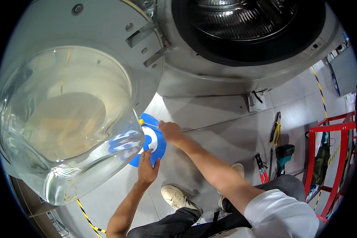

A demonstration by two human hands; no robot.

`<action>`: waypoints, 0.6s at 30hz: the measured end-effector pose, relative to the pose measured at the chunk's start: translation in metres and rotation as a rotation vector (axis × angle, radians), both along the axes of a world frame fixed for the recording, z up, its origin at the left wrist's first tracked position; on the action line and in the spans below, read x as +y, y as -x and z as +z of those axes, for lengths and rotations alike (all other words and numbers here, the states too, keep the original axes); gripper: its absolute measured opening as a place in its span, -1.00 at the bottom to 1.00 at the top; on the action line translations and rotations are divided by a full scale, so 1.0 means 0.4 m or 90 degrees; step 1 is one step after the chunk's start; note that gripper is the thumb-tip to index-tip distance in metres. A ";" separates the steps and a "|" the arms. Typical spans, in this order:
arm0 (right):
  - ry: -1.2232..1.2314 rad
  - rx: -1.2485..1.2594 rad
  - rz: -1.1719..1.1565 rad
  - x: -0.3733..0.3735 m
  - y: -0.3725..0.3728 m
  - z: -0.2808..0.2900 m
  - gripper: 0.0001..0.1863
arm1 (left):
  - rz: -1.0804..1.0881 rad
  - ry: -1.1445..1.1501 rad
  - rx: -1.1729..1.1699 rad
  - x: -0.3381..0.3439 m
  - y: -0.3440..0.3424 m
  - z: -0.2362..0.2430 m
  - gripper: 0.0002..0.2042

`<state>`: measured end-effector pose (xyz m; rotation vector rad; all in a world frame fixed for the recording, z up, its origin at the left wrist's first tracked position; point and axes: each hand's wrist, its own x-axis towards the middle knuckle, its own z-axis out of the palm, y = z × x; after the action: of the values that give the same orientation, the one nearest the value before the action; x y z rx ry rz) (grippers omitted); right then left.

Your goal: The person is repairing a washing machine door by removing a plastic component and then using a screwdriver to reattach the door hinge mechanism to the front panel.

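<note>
A washing machine door (31, 43) with a bulging clear glass (63, 123) fills the left. Beside its lower right edge is a blue disc (156, 144) with a white ring. My right hand (169, 132) is closed on a thin tool (142, 121) with a yellow end, held over the disc near the door's rim. My left hand (148, 167) has its thumb apart and its fingertips against the disc or glass edge; I cannot tell which.
The washing machine body (242, 71) with its dark drum opening is above. Pliers (276, 129), red-handled cutters (262, 171) and a teal power tool (283, 158) lie at right, beside a red rack (332, 127). Striped floor tape (321, 93) runs behind it. My shoes (174, 196) are below.
</note>
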<state>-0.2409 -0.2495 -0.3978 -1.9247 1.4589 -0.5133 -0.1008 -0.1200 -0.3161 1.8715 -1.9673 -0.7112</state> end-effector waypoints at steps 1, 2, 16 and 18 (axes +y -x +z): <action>-0.003 -0.020 -0.005 0.004 0.040 0.035 -0.84 | -0.023 0.096 -0.034 -0.003 0.002 0.007 -0.50; -0.004 -0.042 -0.009 0.005 0.092 0.075 -0.83 | -0.056 0.063 -0.048 -0.010 0.009 0.019 -0.29; -0.203 -0.790 -0.067 0.035 0.409 0.545 -0.74 | -0.076 -0.664 0.529 -0.016 0.128 0.415 -0.46; -0.205 -0.860 -0.075 -0.016 0.360 0.560 -0.71 | 0.070 -0.657 0.565 -0.005 0.135 0.494 -0.52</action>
<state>-0.3849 -0.2558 -0.1739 -0.8084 0.6493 -1.2114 -0.1550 -0.1220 -0.1184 1.5334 -0.9252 -2.3038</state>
